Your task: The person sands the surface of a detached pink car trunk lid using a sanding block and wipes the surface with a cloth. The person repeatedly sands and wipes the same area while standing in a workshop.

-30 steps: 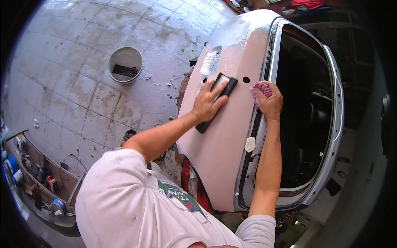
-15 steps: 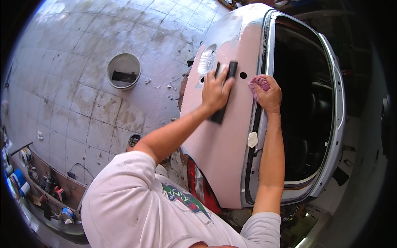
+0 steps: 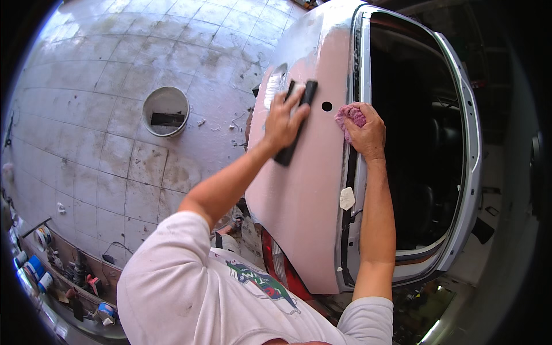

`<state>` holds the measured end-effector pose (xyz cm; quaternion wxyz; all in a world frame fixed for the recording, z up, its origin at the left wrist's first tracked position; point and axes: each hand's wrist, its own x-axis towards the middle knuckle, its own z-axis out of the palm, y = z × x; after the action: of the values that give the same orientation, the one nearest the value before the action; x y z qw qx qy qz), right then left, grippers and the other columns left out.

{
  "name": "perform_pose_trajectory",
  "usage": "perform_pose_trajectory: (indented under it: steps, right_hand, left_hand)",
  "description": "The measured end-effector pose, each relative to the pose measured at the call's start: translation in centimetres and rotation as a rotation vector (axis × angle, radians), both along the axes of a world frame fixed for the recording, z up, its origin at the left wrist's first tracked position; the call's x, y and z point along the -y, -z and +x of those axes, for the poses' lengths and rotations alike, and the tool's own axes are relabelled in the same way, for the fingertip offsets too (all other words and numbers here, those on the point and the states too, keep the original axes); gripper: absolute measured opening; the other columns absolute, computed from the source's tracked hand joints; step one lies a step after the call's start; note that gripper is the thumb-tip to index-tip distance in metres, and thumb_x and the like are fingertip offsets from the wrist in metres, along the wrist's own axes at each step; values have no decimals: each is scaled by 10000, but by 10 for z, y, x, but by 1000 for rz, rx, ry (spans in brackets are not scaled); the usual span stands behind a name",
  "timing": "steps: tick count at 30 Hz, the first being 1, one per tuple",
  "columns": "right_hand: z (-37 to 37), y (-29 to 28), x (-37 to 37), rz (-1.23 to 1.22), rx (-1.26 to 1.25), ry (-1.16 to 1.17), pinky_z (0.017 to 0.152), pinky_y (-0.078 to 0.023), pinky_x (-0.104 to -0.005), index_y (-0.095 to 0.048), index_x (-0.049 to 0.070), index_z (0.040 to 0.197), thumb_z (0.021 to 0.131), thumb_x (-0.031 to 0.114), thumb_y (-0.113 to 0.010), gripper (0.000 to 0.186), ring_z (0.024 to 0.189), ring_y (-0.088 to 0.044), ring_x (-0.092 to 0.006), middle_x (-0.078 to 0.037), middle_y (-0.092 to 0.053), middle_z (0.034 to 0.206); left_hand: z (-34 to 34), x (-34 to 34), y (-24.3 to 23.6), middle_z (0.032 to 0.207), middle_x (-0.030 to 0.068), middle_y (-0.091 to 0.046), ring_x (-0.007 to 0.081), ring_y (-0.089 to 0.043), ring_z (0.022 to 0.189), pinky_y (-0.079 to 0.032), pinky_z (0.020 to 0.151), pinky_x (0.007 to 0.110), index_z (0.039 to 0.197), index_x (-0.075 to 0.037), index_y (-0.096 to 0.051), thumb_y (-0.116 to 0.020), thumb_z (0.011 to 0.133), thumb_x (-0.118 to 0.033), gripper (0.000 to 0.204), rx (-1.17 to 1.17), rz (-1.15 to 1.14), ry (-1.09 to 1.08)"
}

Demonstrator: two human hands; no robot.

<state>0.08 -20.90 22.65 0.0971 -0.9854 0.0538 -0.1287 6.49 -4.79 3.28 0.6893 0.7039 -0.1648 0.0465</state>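
Along the near edge, the person's pale shirt [image 3: 172, 282] slants across from the left, and a red-and-clear tail light [image 3: 279, 261] sits just past it. Next comes the car's pink-coated rear panel [image 3: 305, 218], with a cream angular chip [image 3: 347, 199] lying on the dark channel at its right edge. Farther along, the right hand [image 3: 368, 135] pinches a bunched pink cloth [image 3: 349, 119] between its fingers, beside the dark window opening [image 3: 417, 149]. To the left, the left hand [image 3: 282, 123] grips a long black block [image 3: 299, 129] from above, its fingers slightly apart and blurred; the block lies slantwise against the panel. Between block and cloth, a little farther off, is a round hole [image 3: 327, 106]. Beyond the left hand a silvery recess [image 3: 277, 86] shows. Well apart on the left, a round bucket [image 3: 167, 99] holding a black piece [image 3: 167, 119] stands on the stained tiled floor [image 3: 86, 115], which runs to the far side.
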Motion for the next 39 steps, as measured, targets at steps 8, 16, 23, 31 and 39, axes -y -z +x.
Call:
perform_pose_trajectory:
  steps: [8, 16, 23, 31, 39]
  right_hand:
    - [9, 0, -7, -9, -6, -31, 889, -610, -411, -749, 116, 1105, 866, 193, -838, 266, 1003, -760, -316, -77, -769, 1102]
    - [4, 4, -1, 18, 8, -31, 892, -618, -410, -753, 135, 1103, 873, 212, -847, 261, 994, -761, -316, -76, -771, 1103]
    - [14, 7, 4, -23, -1, -45, 890, -612, -421, -758, 128, 1111, 886, 245, -845, 268, 1007, -759, -335, -92, -776, 1105]
    - [4, 7, 4, -5, -5, -28, 913, -611, -421, -754, 137, 1114, 885, 247, -840, 268, 1027, -758, -337, -79, -779, 1139]
    - [7, 5, -2, -15, -30, 36, 885, -611, -438, -762, 176, 1093, 887, 305, -832, 252, 1012, -754, -335, -65, -778, 1122]
  left_hand:
    - [67, 25, 14, 1449, 309, -589, 496, -531, 1320, -414, 1155, 541, 1506, -143, -635, -571, 1042, -466, 569, -167, 342, -123]
    - [-59, -31, -2, 1436, 292, -517, 481, -517, 1325, -446, 1117, 527, 1558, -171, -584, -635, 1031, -483, 615, -20, 31, -21]
    - [-3, 0, 41, 1466, 258, -564, 494, -547, 1250, -462, 1068, 564, 1490, -156, -598, -560, 1064, -374, 481, -190, 375, -115]
    - [-105, -72, 37, 1499, 287, -498, 484, -525, 1324, -464, 1118, 543, 1614, -166, -487, -633, 1037, -410, 643, 19, 225, 47]
    - [-61, -21, -5, 1436, 359, -516, 521, -490, 1336, -420, 1133, 551, 1583, -93, -521, -565, 1071, -477, 642, -292, 276, -38]
